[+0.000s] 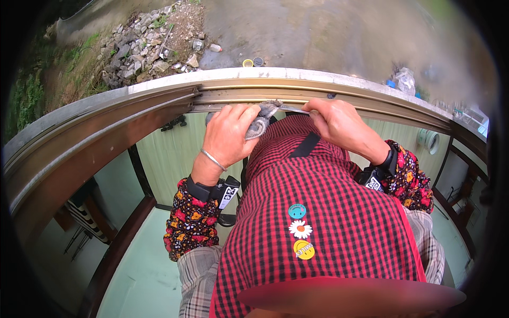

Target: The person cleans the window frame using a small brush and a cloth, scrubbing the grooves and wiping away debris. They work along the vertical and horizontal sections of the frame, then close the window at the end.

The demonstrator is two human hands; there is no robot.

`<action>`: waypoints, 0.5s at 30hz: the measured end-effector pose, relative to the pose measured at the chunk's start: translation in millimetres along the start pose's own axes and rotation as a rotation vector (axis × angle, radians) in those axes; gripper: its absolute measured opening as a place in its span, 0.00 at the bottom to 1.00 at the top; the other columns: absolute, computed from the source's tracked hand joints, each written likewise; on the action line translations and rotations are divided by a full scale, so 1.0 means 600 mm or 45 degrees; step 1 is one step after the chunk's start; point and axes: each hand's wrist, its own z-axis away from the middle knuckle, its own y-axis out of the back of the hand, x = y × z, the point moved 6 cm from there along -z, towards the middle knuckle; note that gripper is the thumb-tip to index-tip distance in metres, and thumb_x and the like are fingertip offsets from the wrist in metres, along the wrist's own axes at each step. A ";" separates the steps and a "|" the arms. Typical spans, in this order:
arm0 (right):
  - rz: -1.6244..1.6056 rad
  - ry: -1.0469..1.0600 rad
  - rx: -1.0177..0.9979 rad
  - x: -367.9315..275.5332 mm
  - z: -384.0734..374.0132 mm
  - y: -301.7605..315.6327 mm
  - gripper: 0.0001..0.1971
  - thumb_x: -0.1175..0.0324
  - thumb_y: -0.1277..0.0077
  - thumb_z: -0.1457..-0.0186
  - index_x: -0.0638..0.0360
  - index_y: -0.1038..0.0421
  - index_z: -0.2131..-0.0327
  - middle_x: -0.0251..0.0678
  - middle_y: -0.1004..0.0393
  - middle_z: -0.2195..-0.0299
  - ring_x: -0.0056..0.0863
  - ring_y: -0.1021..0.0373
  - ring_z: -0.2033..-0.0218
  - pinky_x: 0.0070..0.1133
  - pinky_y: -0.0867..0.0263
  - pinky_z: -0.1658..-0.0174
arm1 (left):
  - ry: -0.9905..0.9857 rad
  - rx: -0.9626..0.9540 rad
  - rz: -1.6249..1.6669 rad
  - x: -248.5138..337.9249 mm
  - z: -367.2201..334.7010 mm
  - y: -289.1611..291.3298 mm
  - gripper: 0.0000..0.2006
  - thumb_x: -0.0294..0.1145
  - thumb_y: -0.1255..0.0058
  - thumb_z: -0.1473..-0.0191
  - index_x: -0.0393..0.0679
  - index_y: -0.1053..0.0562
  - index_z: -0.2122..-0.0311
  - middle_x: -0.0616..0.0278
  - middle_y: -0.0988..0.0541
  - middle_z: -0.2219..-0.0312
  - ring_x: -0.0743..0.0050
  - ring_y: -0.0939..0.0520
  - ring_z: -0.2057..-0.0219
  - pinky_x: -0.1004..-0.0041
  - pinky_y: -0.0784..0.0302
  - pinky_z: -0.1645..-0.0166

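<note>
My left hand point(228, 132) is closed around a bunched grey rag point(258, 129), held against the inner edge of a bronze-coloured metal window track point(238, 95). Dark grime shows on the upper part of the rag. My right hand point(339, 124) pinches a thin silvery metal tool point(297, 110), which points left toward the rag. The tool's tip lies beside or against the cloth; its exact kind I cannot make out. Both hands are close together at the sill, above my red and black checked apron point(318, 185).
A sliding window frame point(69, 143) stands on the left. Beyond the track runs a pale outer ledge point(297, 74). Outside, far below, are a stone heap point(138, 47), a yellow round container point(247, 62) and a clear plastic bag point(405, 79). A white coiled roll point(428, 140) is at the right.
</note>
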 end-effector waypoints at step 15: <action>0.170 0.112 -0.053 -0.025 -0.085 -0.076 0.08 0.74 0.53 0.47 0.62 0.26 0.63 0.52 0.24 0.75 0.52 0.26 0.70 0.41 0.31 0.66 | 0.221 0.274 0.079 -0.020 0.038 -0.025 0.25 0.23 0.40 0.63 0.42 0.25 0.52 0.53 0.21 0.60 0.50 0.20 0.59 0.62 0.23 0.53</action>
